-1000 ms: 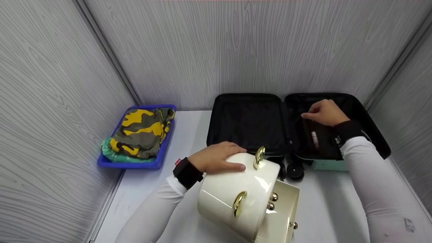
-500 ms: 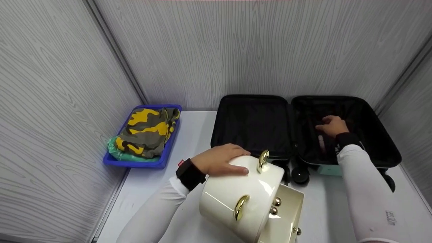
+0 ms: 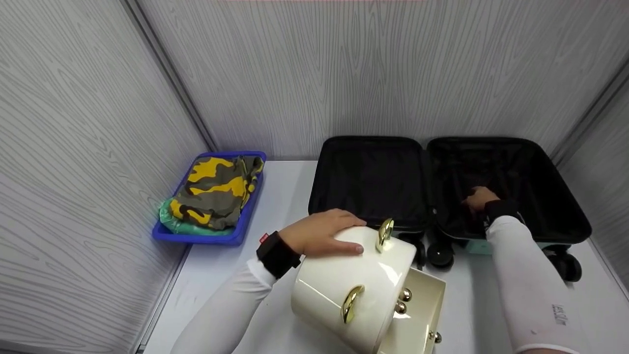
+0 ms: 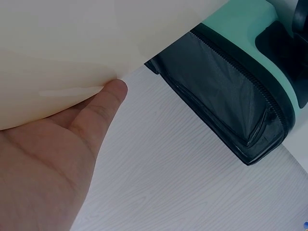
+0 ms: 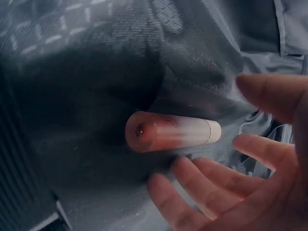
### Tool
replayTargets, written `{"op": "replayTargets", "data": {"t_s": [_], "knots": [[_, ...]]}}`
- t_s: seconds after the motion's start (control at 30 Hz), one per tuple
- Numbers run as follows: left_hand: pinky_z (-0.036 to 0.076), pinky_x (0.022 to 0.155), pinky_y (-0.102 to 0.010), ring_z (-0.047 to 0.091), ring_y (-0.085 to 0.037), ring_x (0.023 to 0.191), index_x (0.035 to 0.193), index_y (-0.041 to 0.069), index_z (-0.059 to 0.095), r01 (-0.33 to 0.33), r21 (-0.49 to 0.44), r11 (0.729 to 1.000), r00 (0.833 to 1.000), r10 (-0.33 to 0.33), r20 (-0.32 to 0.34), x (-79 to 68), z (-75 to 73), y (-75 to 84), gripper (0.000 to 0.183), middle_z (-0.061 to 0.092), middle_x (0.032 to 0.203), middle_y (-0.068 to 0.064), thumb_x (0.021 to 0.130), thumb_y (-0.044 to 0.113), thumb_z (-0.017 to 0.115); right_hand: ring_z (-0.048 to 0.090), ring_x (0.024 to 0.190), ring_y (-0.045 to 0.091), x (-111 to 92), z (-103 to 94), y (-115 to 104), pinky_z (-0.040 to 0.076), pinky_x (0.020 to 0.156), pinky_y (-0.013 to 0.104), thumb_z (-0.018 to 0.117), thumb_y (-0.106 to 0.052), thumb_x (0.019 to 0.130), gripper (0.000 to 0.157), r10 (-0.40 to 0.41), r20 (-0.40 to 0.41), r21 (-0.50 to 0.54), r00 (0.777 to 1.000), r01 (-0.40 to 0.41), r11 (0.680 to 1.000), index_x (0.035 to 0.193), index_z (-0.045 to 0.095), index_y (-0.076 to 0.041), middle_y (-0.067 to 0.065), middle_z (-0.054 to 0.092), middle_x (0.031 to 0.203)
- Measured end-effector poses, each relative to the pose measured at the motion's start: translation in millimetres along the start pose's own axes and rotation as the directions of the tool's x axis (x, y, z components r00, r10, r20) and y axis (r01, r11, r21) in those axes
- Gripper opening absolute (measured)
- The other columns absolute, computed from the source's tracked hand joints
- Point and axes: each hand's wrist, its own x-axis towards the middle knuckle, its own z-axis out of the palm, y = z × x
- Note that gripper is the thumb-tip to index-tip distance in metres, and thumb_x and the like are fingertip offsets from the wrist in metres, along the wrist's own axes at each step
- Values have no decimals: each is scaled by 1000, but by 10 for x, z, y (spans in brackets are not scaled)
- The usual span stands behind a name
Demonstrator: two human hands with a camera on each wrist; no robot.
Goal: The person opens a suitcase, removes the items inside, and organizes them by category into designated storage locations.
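Observation:
My left hand (image 3: 324,234) rests on a glossy cream-white box (image 3: 339,275) with gold handles, its fingers extended over the curved surface. The box stands tilted, and a drawer with round metal knobs (image 3: 401,308) sticks out from it. My right hand (image 3: 480,199) reaches down into the right half of an open black-lined suitcase (image 3: 543,196). In the right wrist view, the spread fingers are beside a small pink-and-white lip gloss tube (image 5: 175,131) lying on the dark lining, with a gap between thumb and tube. The hand and shadow hide that tube in the head view.
Left of the suitcase, a blue tray (image 3: 238,239) bears a folded yellow-and-grey camouflage garment (image 3: 211,191) and a green plastic-wrapped item (image 3: 177,223). Black suitcase wheels (image 3: 441,255) jut toward the box. Grey wood-grain walls (image 3: 314,73) enclose the white table (image 3: 287,184).
My right hand has moved lower and nearer into the suitcase's right half, over the tube's place. My left hand stays on the box; the head view has shifted slightly.

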Motion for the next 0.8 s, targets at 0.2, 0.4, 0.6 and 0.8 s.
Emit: {"op": "replayTargets", "data": {"t_s": [0.2, 0.4, 0.6, 0.8], "knots": [[43, 124, -44, 53, -23, 148, 158, 21, 58, 9, 9, 1000, 1000, -9, 5, 17, 8, 7, 69, 62, 155, -3, 103, 63, 63, 56, 125, 62, -87, 20, -28, 48, 110, 66, 36, -17, 109, 62, -12, 45, -34, 999, 14, 999, 149, 33, 31, 51, 55, 133], [43, 125, -45, 53, -23, 149, 158, 21, 57, 4, 13, 1000, 1000, -4, 16, 41, 10, 14, 70, 61, 156, -4, 102, 63, 63, 67, 75, 29, -227, -41, -109, 56, 76, 37, 45, -15, 107, 47, -12, 52, 1, 999, 12, 1000, 116, 60, 29, 13, 71, 74], [44, 124, -46, 53, -24, 148, 158, 18, 58, 0, 12, 1000, 1000, 0, 14, 47, 3, 23, 71, 61, 156, -5, 103, 62, 63, 69, 101, 45, -314, -61, -127, 59, 75, 38, 57, -17, 104, 53, 51, -14, 74, 999, -50, 996, 137, 54, 25, 42, 64, 124], [43, 124, -46, 53, -24, 148, 158, 20, 58, 6, 17, 1000, 1000, -6, 15, 43, -1, 24, 70, 61, 156, -5, 102, 63, 63, 70, 85, 29, -292, -161, -276, 55, 66, 30, 70, -14, 97, 52, 28, -235, 154, 972, 9, 988, 138, 58, 16, 36, 67, 121]]}}
